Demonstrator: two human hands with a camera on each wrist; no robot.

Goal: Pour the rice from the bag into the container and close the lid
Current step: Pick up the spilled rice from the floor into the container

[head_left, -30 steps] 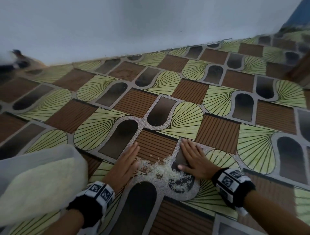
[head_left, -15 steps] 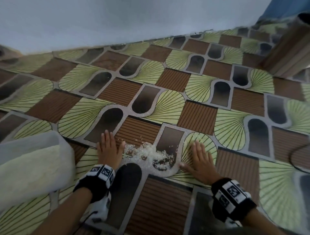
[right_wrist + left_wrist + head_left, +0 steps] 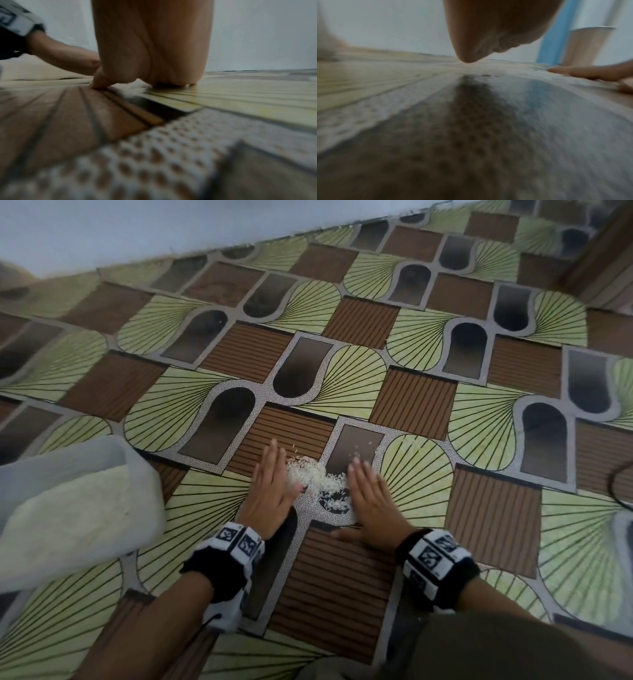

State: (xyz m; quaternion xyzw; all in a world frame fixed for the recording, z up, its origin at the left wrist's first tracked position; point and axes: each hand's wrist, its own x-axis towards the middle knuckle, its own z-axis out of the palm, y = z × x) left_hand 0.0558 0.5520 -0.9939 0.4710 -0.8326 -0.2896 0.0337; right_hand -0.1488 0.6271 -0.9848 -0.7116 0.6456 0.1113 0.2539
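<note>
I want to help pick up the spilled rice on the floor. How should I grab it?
The spilled rice is a low, loose heap of grains, so no single part can be pinched. Probably best to scoop it: come in from both sides with flat palms, as the left hand and right hand do, pushing the edges inward, then cup underneath. A few stray grains lie beyond the pile.

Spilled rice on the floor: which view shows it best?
The head view: the spilled rice lies heaped between both flat hands. The right wrist view shows only a white blur under the palm; the left wrist view is too blurred to tell.
</note>
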